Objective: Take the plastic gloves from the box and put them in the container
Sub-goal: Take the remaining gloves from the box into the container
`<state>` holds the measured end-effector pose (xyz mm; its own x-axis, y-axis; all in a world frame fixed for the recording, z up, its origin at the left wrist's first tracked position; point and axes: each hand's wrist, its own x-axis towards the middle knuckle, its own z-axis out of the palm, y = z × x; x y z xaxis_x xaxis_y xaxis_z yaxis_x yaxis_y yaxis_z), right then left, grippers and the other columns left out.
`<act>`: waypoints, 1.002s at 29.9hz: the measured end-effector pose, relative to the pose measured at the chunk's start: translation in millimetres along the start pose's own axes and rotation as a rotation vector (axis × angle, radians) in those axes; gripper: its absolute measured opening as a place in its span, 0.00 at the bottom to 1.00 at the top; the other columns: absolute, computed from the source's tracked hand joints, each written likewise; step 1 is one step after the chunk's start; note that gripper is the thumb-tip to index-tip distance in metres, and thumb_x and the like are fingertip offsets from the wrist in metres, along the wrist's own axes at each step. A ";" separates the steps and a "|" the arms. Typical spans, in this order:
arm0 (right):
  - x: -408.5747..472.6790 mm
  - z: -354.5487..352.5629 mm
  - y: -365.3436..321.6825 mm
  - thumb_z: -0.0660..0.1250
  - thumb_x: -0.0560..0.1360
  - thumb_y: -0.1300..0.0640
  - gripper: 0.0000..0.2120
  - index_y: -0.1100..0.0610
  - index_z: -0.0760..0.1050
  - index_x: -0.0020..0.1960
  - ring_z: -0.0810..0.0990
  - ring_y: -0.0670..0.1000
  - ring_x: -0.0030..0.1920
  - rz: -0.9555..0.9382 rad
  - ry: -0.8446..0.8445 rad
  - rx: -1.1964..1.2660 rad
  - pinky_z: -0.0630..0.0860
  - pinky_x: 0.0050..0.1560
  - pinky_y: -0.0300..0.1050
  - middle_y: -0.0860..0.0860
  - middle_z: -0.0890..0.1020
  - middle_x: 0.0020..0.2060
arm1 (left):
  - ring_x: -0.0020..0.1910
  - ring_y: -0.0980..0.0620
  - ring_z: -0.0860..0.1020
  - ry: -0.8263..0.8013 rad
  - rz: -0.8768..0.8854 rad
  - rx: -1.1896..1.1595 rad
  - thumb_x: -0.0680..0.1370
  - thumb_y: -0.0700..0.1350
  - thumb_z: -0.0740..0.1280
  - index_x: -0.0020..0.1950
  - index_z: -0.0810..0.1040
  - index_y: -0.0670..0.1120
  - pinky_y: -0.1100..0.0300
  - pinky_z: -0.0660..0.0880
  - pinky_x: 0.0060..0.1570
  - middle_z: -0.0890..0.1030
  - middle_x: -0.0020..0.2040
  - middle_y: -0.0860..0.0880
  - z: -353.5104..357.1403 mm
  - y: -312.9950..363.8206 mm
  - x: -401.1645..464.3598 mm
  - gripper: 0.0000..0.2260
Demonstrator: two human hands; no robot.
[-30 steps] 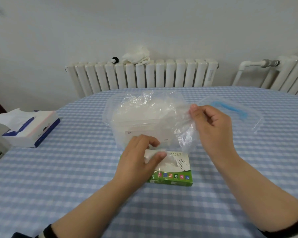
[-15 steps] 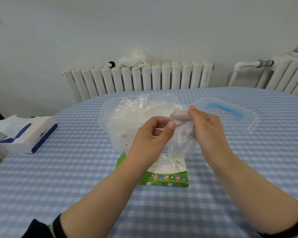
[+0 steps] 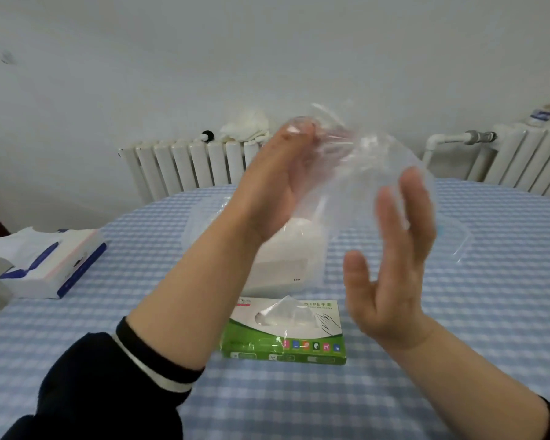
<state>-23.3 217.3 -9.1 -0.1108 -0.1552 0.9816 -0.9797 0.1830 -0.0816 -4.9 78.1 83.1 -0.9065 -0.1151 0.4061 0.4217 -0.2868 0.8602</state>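
A clear plastic glove [image 3: 356, 173] hangs in the air above the table, blurred by motion. My left hand [image 3: 267, 192] is raised and pinches the glove's top edge at its fingertips. My right hand [image 3: 391, 258] is held up beside the glove with straight, spread fingers, the film lying against them. Below them the green and white glove box [image 3: 286, 344] lies flat, with another glove poking out of its slot. Behind the box stands the clear container [image 3: 286, 268], which holds several crumpled gloves and is partly hidden by my left forearm.
The container's clear lid [image 3: 454, 239] with a blue strip lies to the right. A tissue box [image 3: 48, 265] sits at the table's left edge. The table has a blue checked cloth [image 3: 299, 408]. White radiators [image 3: 185, 166] line the wall behind, one with a white cloth on top.
Both hands rose from above the box to well above the container, lifting the glove. My right hand let go of the film and spread flat; my left hand keeps the pinch.
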 end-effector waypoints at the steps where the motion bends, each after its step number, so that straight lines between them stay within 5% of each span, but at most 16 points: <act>1: -3.5 2.6 2.3 0.55 0.81 0.52 0.25 0.54 0.57 0.77 0.51 0.58 0.77 -0.047 -0.052 -0.078 0.53 0.72 0.69 0.50 0.54 0.76 | 0.48 0.51 0.78 0.133 0.019 0.226 0.82 0.42 0.59 0.47 0.74 0.43 0.56 0.76 0.54 0.80 0.47 0.47 -11.0 0.9 3.1 0.06; 3: -10.9 11.2 5.6 0.56 0.81 0.51 0.22 0.54 0.62 0.74 0.52 0.58 0.77 -0.074 -0.190 -0.223 0.50 0.73 0.68 0.51 0.58 0.75 | 0.38 0.55 0.74 0.356 0.024 0.651 0.81 0.43 0.62 0.45 0.77 0.44 0.60 0.72 0.42 0.77 0.39 0.52 -39.7 -5.0 5.9 0.08; 6: -13.3 31.2 6.6 0.49 0.83 0.43 0.23 0.52 0.64 0.74 0.55 0.60 0.76 -0.009 -0.424 -0.392 0.48 0.73 0.69 0.54 0.61 0.75 | 0.34 0.55 0.71 0.520 -0.028 0.991 0.80 0.46 0.62 0.45 0.76 0.45 0.59 0.69 0.38 0.74 0.36 0.54 -76.5 -15.2 4.9 0.08; 12: 18.8 63.1 7.8 0.38 0.78 0.35 0.32 0.47 0.68 0.71 0.54 0.54 0.77 0.352 -0.874 -0.455 0.40 0.73 0.64 0.47 0.61 0.76 | 0.31 0.52 0.69 0.499 -0.051 1.703 0.82 0.45 0.56 0.56 0.70 0.44 0.57 0.64 0.28 0.74 0.35 0.49 -115.9 -23.2 -2.4 0.07; 14: 26.3 67.6 12.5 0.43 0.81 0.38 0.27 0.48 0.70 0.68 0.59 0.53 0.74 0.444 -0.908 -0.482 0.42 0.74 0.61 0.48 0.64 0.74 | 0.28 0.53 0.67 0.482 -0.129 1.804 0.81 0.41 0.58 0.60 0.67 0.43 0.57 0.62 0.26 0.71 0.33 0.49 -123.5 -24.4 -3.3 0.08; 18: 36.1 69.2 25.8 0.52 0.82 0.46 0.18 0.55 0.73 0.60 0.72 0.57 0.60 0.456 -0.836 -0.574 0.64 0.64 0.54 0.53 0.74 0.60 | 0.27 0.52 0.68 0.473 -0.255 1.900 0.78 0.35 0.58 0.67 0.62 0.41 0.59 0.60 0.25 0.71 0.32 0.48 -129.9 -29.2 -5.8 0.17; 20: 39.4 71.5 28.3 0.54 0.82 0.49 0.15 0.53 0.73 0.62 0.71 0.55 0.60 0.406 -0.743 -0.465 0.65 0.60 0.50 0.52 0.73 0.60 | 0.26 0.52 0.67 0.447 -0.265 1.962 0.76 0.34 0.57 0.67 0.61 0.41 0.60 0.60 0.25 0.71 0.31 0.49 -131.9 -33.1 -6.5 0.19; 22: 44.4 79.3 28.2 0.52 0.82 0.47 0.17 0.49 0.71 0.67 0.66 0.53 0.68 0.317 -0.824 -0.284 0.60 0.67 0.50 0.49 0.70 0.68 | 0.27 0.51 0.68 0.404 -0.262 2.017 0.76 0.34 0.57 0.67 0.61 0.41 0.59 0.60 0.25 0.71 0.32 0.49 -132.5 -35.7 -4.3 0.19; 26: 46.9 102.3 32.5 0.43 0.81 0.38 0.24 0.42 0.69 0.69 0.62 0.54 0.73 0.425 -1.361 -0.137 0.53 0.72 0.59 0.45 0.66 0.73 | 0.42 0.46 0.74 0.280 -0.267 2.121 0.77 0.36 0.57 0.68 0.63 0.42 0.55 0.66 0.35 0.75 0.41 0.46 -135.6 -35.5 -0.8 0.19; 30: 48.3 108.7 36.3 0.39 0.77 0.31 0.34 0.45 0.70 0.70 0.65 0.52 0.72 0.586 -1.538 -0.093 0.57 0.72 0.58 0.45 0.69 0.72 | 0.62 0.43 0.70 0.122 -0.411 2.248 0.78 0.39 0.57 0.69 0.66 0.46 0.50 0.66 0.59 0.77 0.60 0.44 -149.3 -33.8 -2.1 0.18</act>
<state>-82.4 110.8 16.6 -0.5462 -0.7952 -0.2633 -0.7408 0.6053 -0.2913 -19.9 -54.0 7.2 -0.8801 -0.4108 0.2380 -0.4640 0.8503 -0.2483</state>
